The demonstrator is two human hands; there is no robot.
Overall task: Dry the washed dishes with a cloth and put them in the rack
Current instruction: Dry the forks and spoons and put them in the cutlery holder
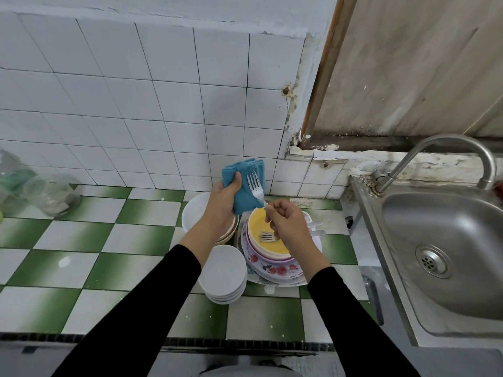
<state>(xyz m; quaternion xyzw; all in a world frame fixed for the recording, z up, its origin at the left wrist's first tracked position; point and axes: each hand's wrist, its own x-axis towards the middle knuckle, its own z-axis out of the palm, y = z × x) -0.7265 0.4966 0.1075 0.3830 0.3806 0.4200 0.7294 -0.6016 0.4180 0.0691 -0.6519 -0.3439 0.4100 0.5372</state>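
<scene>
My left hand (224, 198) grips a folded blue cloth (243, 183) above the dishes. My right hand (285, 221) pinches the handle of a metal fork (255, 185), whose tines point up and lie against the cloth. A second fork (268, 236) rests on a yellow plate (272, 240) under my right hand. That plate tops a stack of pink and flowered plates (275, 269). A stack of white bowls (224, 276) stands to the left of it.
A large white bowl (194, 213) sits behind my left wrist. More cutlery (315, 228) lies right of the plates. A steel sink (446, 254) with a tap (446, 148) is at the right. Clear jars (51, 194) lie at the far left on the green-and-white tiled counter (109, 240).
</scene>
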